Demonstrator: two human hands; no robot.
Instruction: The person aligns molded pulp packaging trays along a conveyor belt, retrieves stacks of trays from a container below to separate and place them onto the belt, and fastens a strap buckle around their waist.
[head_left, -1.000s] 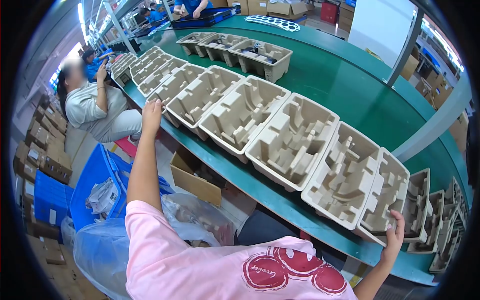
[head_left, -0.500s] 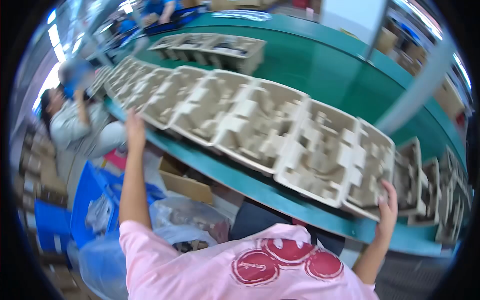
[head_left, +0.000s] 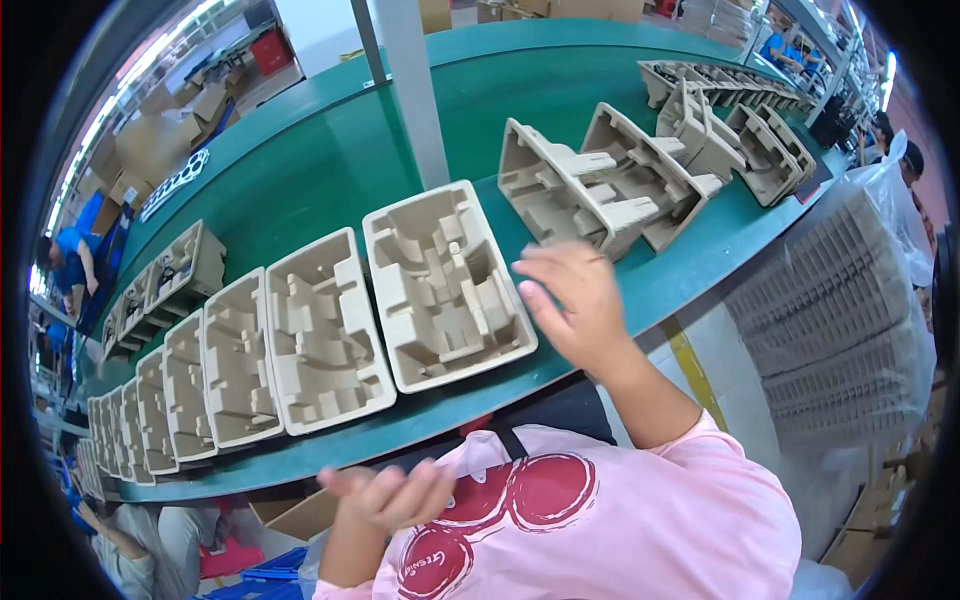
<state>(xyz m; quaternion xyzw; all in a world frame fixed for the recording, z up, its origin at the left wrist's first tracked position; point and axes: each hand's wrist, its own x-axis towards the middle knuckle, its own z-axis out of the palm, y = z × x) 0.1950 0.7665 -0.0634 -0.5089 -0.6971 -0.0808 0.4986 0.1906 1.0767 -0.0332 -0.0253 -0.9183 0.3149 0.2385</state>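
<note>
A beige moulded tray point(head_left: 450, 290) sits on the near side of the green desk point(head_left: 300, 190), directly before the person, its hollow side up, showing ribs, notches and curved recesses. The right hand point(head_left: 573, 300) is just beside its right edge, fingers extended and spread from the thumb, with nothing visible in its grasp; whether the thumb touches the rim cannot be told. The left hand point(head_left: 395, 497) hangs in front of the desk's near edge, below the tray and apart from it, palm turned up, fingers loosely curled and slightly blurred, with nothing visible in it.

Just left of that tray, a row of similar trays point(head_left: 330, 335) runs along the near edge, hollows up, shrinking into the distance. To the right, several tilted trays point(head_left: 550, 185) stand on their sides, some overlapping. Behind the left row, 3 trays point(head_left: 175, 265) or so hold dark parts, and another line of trays point(head_left: 720, 80) stands at the far right.

A grey post point(head_left: 410, 90) rises behind the nearest tray. At the right, beyond the desk, stands a plastic-wrapped stack point(head_left: 830, 320) of ribbed pieces. A cardboard box point(head_left: 310, 512) lies below the desk, near a seated person point(head_left: 130, 560) in pale clothes. At the upper left, near a white perforated strip point(head_left: 178, 183), is a worker point(head_left: 75, 250) in blue.
</note>
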